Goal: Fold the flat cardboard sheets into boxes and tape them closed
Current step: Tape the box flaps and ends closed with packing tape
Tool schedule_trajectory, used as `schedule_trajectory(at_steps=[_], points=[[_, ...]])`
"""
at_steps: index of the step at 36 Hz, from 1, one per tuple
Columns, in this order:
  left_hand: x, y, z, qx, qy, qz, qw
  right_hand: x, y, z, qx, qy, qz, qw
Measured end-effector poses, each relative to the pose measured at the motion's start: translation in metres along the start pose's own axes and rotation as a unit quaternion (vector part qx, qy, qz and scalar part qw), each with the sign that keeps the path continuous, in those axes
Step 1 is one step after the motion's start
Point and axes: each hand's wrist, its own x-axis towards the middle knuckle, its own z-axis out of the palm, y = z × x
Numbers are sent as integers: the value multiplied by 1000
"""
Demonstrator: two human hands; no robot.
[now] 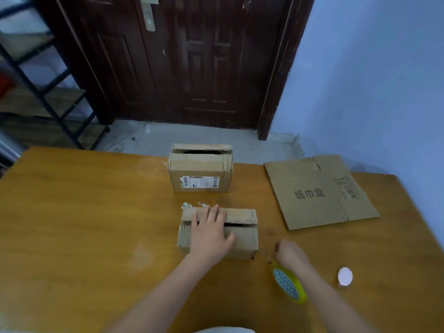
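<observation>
A small folded cardboard box (242, 239) sits in the middle of the wooden table, a dark gap showing between its top flaps. My left hand (211, 233) lies flat on those flaps, fingers spread and pressing down. To the right of the box my right hand (292, 255) holds a roll of yellow-rimmed tape (288, 283), which hangs around its wrist side. A second folded box (200, 174) with a white shipping label stands farther back. One flat cardboard sheet (317, 191) with printed characters lies at the right.
A small white round object (345, 276) rests on the table (84, 212) near the right edge. Beyond the table are a dark wooden door (182, 56), a black metal shelf (36, 80) at the left and a blue wall at the right.
</observation>
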Motion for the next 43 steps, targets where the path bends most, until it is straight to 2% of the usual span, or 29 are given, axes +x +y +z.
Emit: schedule_trajectory(at_steps=[5, 9, 11, 14, 17, 20, 24, 27, 28, 34, 37, 43], points=[[2, 13, -19, -62, 93, 41, 993, -16, -1, -8, 11, 13, -13, 1000], [0, 20, -22, -129, 109, 65, 984, -39, 14, -42, 87, 29, -47, 995], [0, 26, -22, -178, 94, 62, 978, -51, 23, -64, 136, 51, -63, 987], [1, 42, -26, -289, 30, 54, 955, -67, 32, -94, 175, 78, -81, 978], [1, 60, -34, -405, -49, 62, 911, -80, 34, -116, 187, 100, -100, 972], [4, 82, -42, -471, -105, 69, 873, -94, 32, -131, 197, 113, -128, 965], [13, 102, -47, -538, -136, 7, 832, -108, 27, -139, 189, 128, -161, 960], [11, 99, -57, -605, -172, 22, 778, -113, 26, -142, 194, 130, -187, 954], [10, 97, -60, -615, -174, 29, 769, -113, 26, -143, 197, 131, -192, 953], [7, 91, -84, -597, -111, 39, 794, -106, 19, -144, 240, 118, -222, 938], [10, 80, -100, -605, -84, 15, 792, -105, 13, -150, 287, 111, -240, 921], [24, 46, -127, -644, -36, -97, 758, -104, -3, -158, 384, -31, -320, 865]])
